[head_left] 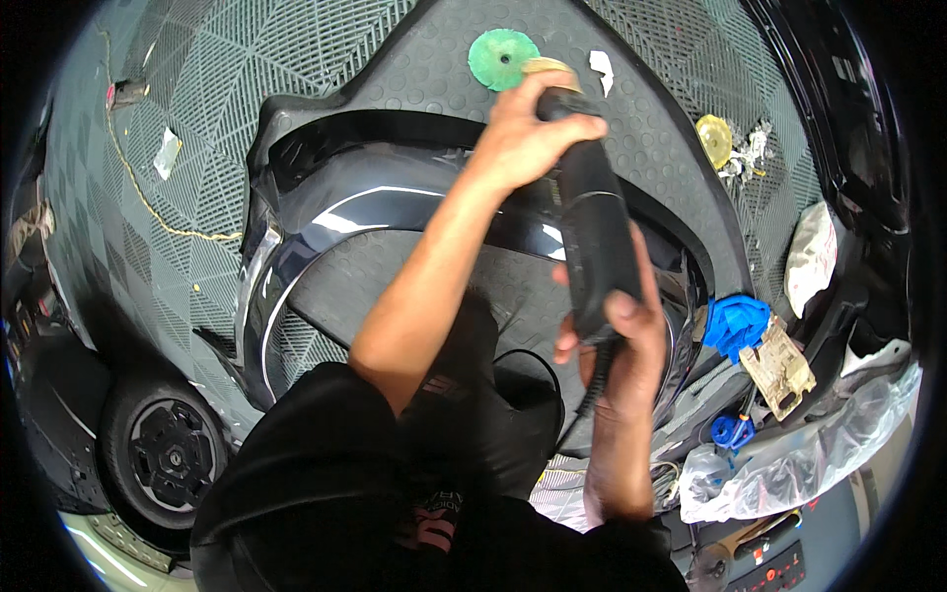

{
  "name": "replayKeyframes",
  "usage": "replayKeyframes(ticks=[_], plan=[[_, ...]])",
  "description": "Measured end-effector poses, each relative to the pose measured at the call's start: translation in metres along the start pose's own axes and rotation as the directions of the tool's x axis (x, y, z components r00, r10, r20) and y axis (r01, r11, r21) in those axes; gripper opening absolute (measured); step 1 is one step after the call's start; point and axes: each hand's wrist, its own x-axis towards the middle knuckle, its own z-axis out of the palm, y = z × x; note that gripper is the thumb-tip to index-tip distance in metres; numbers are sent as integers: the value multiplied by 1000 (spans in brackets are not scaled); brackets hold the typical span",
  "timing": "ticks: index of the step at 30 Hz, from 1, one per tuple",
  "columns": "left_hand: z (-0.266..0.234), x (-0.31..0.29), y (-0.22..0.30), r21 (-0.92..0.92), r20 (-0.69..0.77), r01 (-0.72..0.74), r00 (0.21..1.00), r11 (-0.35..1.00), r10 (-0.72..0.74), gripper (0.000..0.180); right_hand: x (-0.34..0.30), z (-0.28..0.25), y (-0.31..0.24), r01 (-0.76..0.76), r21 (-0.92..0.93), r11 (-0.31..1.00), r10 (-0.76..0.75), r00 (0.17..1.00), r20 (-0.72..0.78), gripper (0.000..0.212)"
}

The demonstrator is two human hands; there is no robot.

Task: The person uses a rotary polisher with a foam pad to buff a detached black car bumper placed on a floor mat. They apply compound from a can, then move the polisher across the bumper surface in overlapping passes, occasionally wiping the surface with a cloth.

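We wear a black short-sleeved shirt (pixel 316 464) with pink and grey print on the chest, forearms bare

Grid floor (pixel 197 128); studded mat (pixel 651 128) bears fender (pixel 395 197), green disc (pixel 503 59).

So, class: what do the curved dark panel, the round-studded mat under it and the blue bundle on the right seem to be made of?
Curved panel: probably painted plastic or metal, glossy; it shows sharp white reflections.
Studded mat: likely rubber, matt dark grey with raised round studs.
Blue bundle: looks like soft cloth or gloves, crumpled in folds; which one is unclear.
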Motion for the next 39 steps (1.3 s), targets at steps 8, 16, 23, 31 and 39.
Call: replayKeyframes(ticks=[8,16,23,31,39], plan=[[-93,-30,17,-179,-111,-26,994,984,6,65,-9,53,41,-147,35,989,137,970,202,102],[-134,-70,20,-37,-191,-49,981,998,41,74,-17,54,84,31,-93,995,14,895,445,109],[-77,-97,7,62,-39,-123,991,990,126,88,-47,-7,101,-74,-134,988,115,936,334,113],[45,-102,-17,119,149,-301,947,946,283,89,-76,-102,102,-11,12,1000,9,995,104,99],[163,-122,-28,166,248,-452,879,876,407,81,-96,-197,95,57,238,970,-60,998,9,95]])
